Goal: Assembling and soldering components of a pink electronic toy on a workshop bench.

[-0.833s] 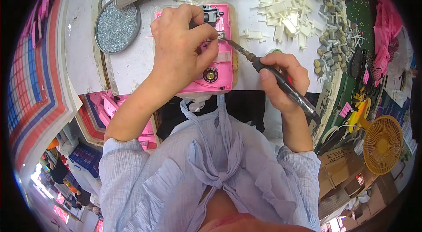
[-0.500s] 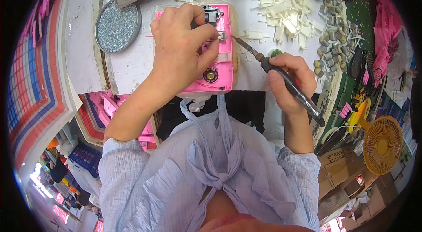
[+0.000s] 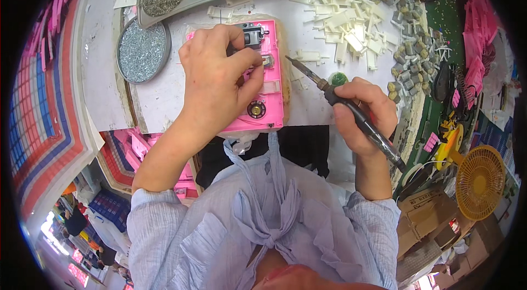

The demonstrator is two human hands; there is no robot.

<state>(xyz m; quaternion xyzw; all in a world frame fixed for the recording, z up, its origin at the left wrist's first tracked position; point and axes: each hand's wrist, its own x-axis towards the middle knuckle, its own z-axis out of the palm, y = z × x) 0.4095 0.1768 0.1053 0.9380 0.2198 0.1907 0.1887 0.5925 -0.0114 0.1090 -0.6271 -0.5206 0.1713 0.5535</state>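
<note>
A pink plastic case [image 3: 273, 106] lies on the white bench in front of me, with a round black-rimmed part [image 3: 256, 109] and a grey metal mechanism [image 3: 253, 36] set in it. My left hand [image 3: 217, 73] reaches over the case, thumb and forefinger pinched beside a small metal part [image 3: 268, 61]; what they hold is hidden. To the right of the case, my right hand [image 3: 366, 111] is closed round a black-handled soldering iron [image 3: 357, 115]. Its thin tip points at the case, a little apart from its right edge.
A round dish of small screws [image 3: 143, 48] stands on the left. Behind the case is a metal tray [image 3: 222, 0] of small springs. White plastic parts [image 3: 354, 32] and grey metal cylinders [image 3: 409, 65] are heaped at right. A green round thing [image 3: 338, 78] sits by the iron.
The bench and case appear slightly lower and further left in view. The iron's tip has drawn slightly away from the case's right edge. My left hand keeps its pinch at the small metal part.
</note>
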